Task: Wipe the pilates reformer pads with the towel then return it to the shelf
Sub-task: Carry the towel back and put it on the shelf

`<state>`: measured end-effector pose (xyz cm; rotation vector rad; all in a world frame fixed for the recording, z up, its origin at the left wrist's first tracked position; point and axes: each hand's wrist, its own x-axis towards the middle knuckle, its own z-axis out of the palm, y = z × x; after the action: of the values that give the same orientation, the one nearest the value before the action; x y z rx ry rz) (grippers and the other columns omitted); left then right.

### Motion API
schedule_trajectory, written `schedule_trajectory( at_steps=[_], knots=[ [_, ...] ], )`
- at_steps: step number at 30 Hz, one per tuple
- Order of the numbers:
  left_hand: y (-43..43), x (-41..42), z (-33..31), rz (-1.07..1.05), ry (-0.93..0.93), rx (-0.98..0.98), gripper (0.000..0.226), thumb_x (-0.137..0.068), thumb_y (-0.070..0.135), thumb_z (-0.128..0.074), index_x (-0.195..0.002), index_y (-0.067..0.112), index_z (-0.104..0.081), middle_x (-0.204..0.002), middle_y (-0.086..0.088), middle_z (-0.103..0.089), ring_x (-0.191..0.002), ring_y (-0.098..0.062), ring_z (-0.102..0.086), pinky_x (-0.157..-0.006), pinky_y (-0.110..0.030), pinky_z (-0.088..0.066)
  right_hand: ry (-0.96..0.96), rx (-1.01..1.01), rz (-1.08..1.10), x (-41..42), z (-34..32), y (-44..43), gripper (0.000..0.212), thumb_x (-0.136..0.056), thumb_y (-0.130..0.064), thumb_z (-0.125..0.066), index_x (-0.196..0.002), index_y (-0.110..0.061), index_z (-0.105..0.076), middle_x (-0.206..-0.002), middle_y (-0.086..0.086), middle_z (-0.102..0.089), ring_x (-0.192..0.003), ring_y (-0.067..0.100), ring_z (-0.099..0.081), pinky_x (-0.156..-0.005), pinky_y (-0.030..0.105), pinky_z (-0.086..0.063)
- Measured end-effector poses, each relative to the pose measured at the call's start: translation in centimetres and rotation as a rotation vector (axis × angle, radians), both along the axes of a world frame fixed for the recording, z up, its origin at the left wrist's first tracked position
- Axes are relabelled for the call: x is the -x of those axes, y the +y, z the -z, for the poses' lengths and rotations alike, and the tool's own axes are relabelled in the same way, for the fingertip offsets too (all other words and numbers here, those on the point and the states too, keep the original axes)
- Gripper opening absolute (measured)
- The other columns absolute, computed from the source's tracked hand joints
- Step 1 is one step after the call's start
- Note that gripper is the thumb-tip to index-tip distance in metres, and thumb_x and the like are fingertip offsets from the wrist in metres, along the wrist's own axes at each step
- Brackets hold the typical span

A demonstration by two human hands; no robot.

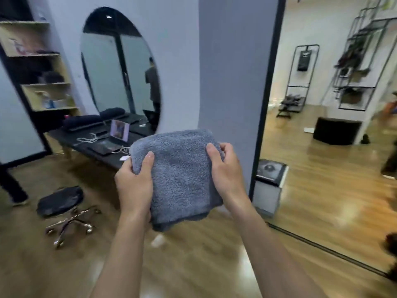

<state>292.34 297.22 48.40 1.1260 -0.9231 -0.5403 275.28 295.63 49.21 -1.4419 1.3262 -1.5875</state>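
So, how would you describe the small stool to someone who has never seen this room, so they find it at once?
Start at the big oval mirror on the left wall and look down past the dark table below it to the wooden floor. The stool stands there alone, left of the left hand. Its round black seat and shiny metal legs on castors set it apart.
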Motion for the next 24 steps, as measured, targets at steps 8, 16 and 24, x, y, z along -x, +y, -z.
schedule_trajectory(
  at_steps=[8,16,24],
  knots=[
    [-15.2,26.7,0.0,0.376,-0.062,0.008,0.021,-0.087,0.034,-0.067,-0.076,0.016,-0.063,-0.07,0.009,-0.067,-0.057,0.005,-0.059,-0.055,-0.019,-0.047,-0.024,0.046,0.395,26.1,0.0,-7.9,0.021,-0.092,-0.047,-0.054,-0.099,-0.027,-0.057,-0.088,-0.009,-0.069,-0.075,0.0,-0.063,-0.068,0.028,-0.047],
    [-27.0,47.0,2.3,0.727,-0.061,-0.041,0.021,-0.086,0.037,-0.067,-0.077,0.018,-0.064,-0.061,0.019,-0.065,-0.055,0.005,-0.058,-0.047,-0.012,-0.043,-0.049,0.028,0.661,44.4,2.8,-15.4,0.022,-0.092,-0.049,-0.053,-0.1,-0.029,-0.056,-0.089,-0.011,-0.067,-0.076,-0.006,-0.061,-0.069,0.031,-0.046],
    [-43.6,62.6,4.5,0.869,-0.04,-0.066,0.018,-0.084,0.042,-0.067,-0.083,0.024,-0.068,-0.075,0.01,-0.073,-0.064,0.0,-0.065,-0.06,-0.029,-0.048,-0.031,0.003,0.79,58.2,5.0,-30.0,0.019,-0.088,-0.054,-0.05,-0.094,-0.036,-0.053,-0.082,-0.016,-0.067,-0.076,-0.006,-0.062,-0.066,0.029,-0.045]
  ],
)
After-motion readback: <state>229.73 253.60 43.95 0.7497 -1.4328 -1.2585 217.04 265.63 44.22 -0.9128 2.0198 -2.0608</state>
